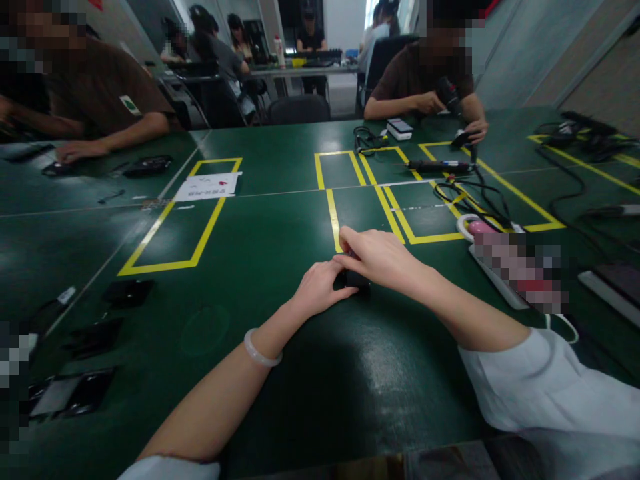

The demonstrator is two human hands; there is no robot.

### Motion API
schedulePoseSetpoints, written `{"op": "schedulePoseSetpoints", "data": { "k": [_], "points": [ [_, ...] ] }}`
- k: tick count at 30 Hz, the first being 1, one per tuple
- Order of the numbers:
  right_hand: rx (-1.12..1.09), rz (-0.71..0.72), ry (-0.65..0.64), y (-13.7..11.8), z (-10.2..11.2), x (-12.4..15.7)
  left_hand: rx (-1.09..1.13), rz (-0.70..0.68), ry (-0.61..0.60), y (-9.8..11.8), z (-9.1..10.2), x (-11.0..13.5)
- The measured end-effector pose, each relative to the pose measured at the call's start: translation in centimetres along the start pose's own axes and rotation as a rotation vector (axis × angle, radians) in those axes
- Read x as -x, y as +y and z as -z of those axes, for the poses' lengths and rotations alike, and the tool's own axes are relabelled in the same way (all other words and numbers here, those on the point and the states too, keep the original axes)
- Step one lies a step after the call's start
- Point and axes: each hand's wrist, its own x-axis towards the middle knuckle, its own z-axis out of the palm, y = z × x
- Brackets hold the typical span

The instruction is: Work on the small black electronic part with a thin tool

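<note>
Both hands meet over a small black part [358, 281] on the green table [280, 233], in front of me. My left hand [320, 288] grips it from the left, thumb along its near side and fingers behind. From above and the right, my right hand [375, 253] bends over the same part with its fingers curled down. Whether the right fingers pinch something small against it is hidden. Most of the part lies behind the hands, so its exact kind does not show.
Left lie several black parts [129, 292]. Yellow tape outlines [157, 269] and a paper sheet [207, 187] mark the table. To the right are a pink phone-like item [500, 257], cables [487, 207] and a pen-shaped tool [435, 166]. Across sits a co-worker [400, 87] holding a dark tool.
</note>
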Motion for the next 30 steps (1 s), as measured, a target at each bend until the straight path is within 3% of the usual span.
{"op": "schedulePoseSetpoints", "data": {
  "k": [12, 19, 30],
  "points": [
    [-0.058, 0.054, -0.034, 0.2, 0.4, 0.2, 0.019, -0.019, 0.000, 0.2, 0.2, -0.1],
    [0.052, -0.019, -0.034, -0.5, 0.2, -0.3, 0.017, -0.003, 0.003, 0.2, 0.2, -0.1],
    [-0.003, 0.018, -0.018, -0.3, 0.6, -0.3, 0.016, -0.007, -0.011, 0.2, 0.2, -0.2]
  ]
}}
